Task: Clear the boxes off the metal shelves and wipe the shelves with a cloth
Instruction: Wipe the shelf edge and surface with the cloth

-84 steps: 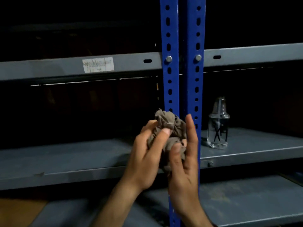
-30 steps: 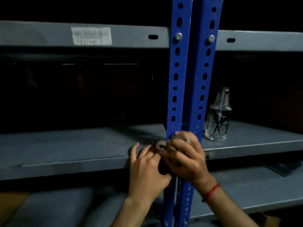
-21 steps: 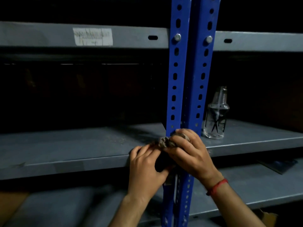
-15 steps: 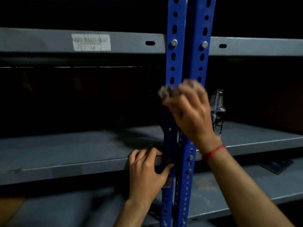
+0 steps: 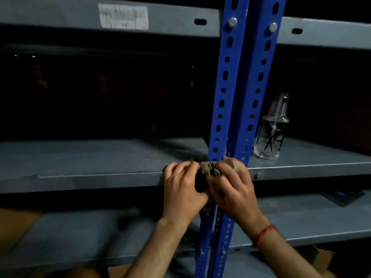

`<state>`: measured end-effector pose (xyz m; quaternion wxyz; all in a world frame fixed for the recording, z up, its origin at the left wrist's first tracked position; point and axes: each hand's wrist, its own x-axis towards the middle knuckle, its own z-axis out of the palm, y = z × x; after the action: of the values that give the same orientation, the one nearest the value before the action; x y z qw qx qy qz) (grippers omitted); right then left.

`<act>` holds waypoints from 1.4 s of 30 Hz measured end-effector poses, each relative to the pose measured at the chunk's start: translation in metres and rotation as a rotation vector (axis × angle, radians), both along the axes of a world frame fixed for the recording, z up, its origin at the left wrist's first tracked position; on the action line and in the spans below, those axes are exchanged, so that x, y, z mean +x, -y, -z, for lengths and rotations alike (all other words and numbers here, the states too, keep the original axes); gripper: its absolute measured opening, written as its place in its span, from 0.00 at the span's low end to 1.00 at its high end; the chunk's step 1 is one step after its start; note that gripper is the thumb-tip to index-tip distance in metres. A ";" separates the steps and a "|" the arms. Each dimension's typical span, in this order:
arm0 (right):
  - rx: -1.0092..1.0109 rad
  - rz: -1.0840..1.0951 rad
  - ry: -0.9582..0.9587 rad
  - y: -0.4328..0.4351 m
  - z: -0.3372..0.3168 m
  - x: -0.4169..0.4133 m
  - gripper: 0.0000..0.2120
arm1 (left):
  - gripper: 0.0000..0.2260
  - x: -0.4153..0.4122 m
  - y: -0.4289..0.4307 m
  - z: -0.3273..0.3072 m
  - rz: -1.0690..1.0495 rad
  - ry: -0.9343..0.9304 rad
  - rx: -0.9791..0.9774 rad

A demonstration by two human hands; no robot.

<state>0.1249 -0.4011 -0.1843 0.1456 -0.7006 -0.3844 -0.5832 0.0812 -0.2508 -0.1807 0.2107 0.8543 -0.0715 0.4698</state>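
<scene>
so far left of the blue post (image 5: pixel 230 87), up high, there's a pale paper label (image 5: pixel 123 17) stuck on the front edge of the upper shelf (image 5: pixel 60 19), writing too blurry to read. down low on that same side a bit of brown cardboard (image 5: pixel 16 223) sits by the lower shelf (image 5: pixel 80 233). the middle shelf (image 5: pixel 80 157) looks dusty, with a scuffed patch just left of the post. the left hand (image 5: pixel 182 189) is right beside the post, grip curled over that shelf's front lip, fingertips up against the cloth (image 5: pixel 208 169). the cloth is a scrunched grey-brown wad pressed on the post right where the middle shelf meets it. the right hand (image 5: pixel 234 189) covers the post at that spot, grip clamped around the cloth, red thread bracelet (image 5: pixel 264 234) on the wrist. just right of the post a clear glass bottle (image 5: pixel 271 133) stands upright on the middle shelf, and further right, lower down, some dark flat thing (image 5: pixel 341 196) lies on the lower shelf, can't tell what it is
</scene>
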 end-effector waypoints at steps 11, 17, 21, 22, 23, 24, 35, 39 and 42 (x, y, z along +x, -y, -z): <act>0.010 0.100 0.173 -0.002 -0.071 0.011 0.07 | 0.26 -0.001 0.002 0.000 -0.061 -0.033 -0.019; 0.306 0.153 0.305 -0.031 -0.207 0.020 0.10 | 0.24 -0.003 0.002 -0.002 -0.039 0.015 -0.013; 0.319 0.114 0.209 -0.034 -0.183 0.013 0.10 | 0.24 -0.003 0.002 -0.003 -0.046 0.022 -0.022; 0.295 0.101 0.181 -0.033 -0.167 0.010 0.10 | 0.24 -0.003 0.002 -0.003 -0.051 0.021 -0.021; 0.261 0.089 0.164 -0.031 -0.150 0.008 0.10 | 0.24 -0.003 0.003 -0.004 -0.054 0.016 -0.018; 0.218 0.076 0.146 -0.027 -0.129 0.006 0.09 | 0.24 -0.004 0.003 -0.004 -0.057 0.009 -0.019; -0.140 0.011 0.085 0.009 -0.009 0.009 0.05 | 0.21 -0.008 0.004 -0.006 -0.048 -0.134 -0.069; -0.081 0.031 0.159 0.004 -0.043 0.014 0.06 | 0.25 -0.007 0.004 -0.001 -0.076 -0.153 -0.060; 0.060 0.064 0.205 -0.007 -0.092 0.020 0.08 | 0.25 -0.007 0.004 0.000 -0.104 -0.136 -0.046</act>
<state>0.1445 -0.3943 -0.0924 0.1074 -0.6445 -0.3571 -0.6675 0.0746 -0.2550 -0.1804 0.2097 0.8818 -0.0017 0.4223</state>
